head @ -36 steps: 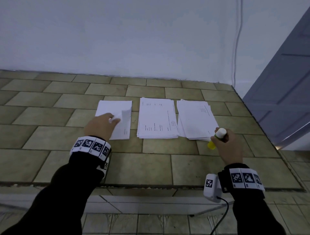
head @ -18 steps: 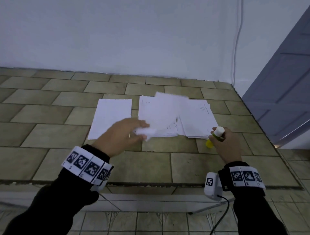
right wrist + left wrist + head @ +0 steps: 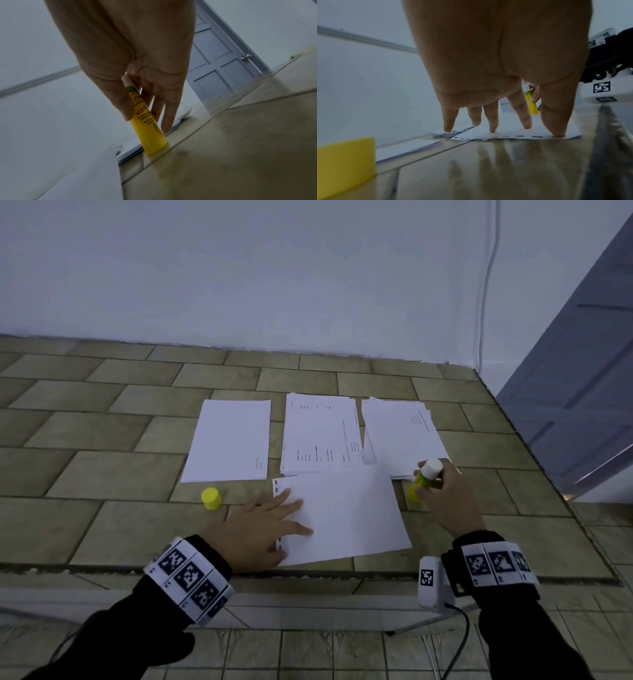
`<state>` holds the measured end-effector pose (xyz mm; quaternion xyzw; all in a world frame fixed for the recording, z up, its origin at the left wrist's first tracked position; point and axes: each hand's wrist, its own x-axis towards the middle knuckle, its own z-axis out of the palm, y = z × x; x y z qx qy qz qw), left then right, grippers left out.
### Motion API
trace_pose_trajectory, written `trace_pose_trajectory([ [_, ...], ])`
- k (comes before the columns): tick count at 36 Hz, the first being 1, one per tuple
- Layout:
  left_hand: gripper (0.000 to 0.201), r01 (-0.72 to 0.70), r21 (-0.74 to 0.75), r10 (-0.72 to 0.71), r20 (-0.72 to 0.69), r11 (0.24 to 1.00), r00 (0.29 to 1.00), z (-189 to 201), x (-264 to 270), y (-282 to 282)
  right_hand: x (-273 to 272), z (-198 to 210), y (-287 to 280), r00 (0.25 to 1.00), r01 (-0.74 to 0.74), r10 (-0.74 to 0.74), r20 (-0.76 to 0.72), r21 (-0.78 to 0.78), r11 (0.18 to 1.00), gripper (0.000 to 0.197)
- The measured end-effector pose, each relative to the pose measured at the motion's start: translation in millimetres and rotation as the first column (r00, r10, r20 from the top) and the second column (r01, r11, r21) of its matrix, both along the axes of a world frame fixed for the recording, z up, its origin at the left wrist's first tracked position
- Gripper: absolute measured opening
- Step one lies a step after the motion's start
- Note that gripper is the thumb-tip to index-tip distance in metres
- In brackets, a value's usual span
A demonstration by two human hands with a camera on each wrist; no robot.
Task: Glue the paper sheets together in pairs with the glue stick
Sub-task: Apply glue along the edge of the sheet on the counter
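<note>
A single white sheet (image 3: 346, 511) (image 3: 513, 133) lies flat on the tiled counter near the front edge. My left hand (image 3: 260, 525) (image 3: 498, 121) presses its left edge with spread straight fingers. My right hand (image 3: 445, 494) (image 3: 145, 108) grips the yellow glue stick (image 3: 424, 477) (image 3: 147, 128) (image 3: 529, 102), uncapped, its base standing on the counter right of the sheet. Behind lie three paper piles: a blank one at left (image 3: 229, 440), a printed one in the middle (image 3: 320, 433), another at right (image 3: 397, 433). The yellow cap (image 3: 211, 498) (image 3: 342, 165) stands left of my left hand.
The counter's front edge (image 3: 308, 573) runs just below the sheet, with a tiled floor beneath. A white wall stands behind the piles, with a cable (image 3: 486, 285) on it. A grey door (image 3: 582, 371) (image 3: 221, 60) is at the right.
My left hand picked a sheet from the left pile, carried it right and laid it flat near the front edge, now pressing it. The right hand with the glue stick barely moved.
</note>
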<state>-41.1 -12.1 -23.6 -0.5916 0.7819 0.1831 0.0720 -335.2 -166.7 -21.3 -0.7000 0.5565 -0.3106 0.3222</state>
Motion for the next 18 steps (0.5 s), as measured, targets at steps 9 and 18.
trace_pose_trajectory([
  [9,0.089,-0.337,-0.070,0.326,-0.134,0.939,0.936,-6,6,5,14,17,7,0.982,-0.178,0.177,-0.070,-0.022,0.984,0.037],
  [18,0.116,-0.418,-0.190,0.428,0.014,0.889,0.904,-26,-4,3,45,26,12,0.925,-0.369,0.367,-0.097,0.002,0.930,0.039],
])
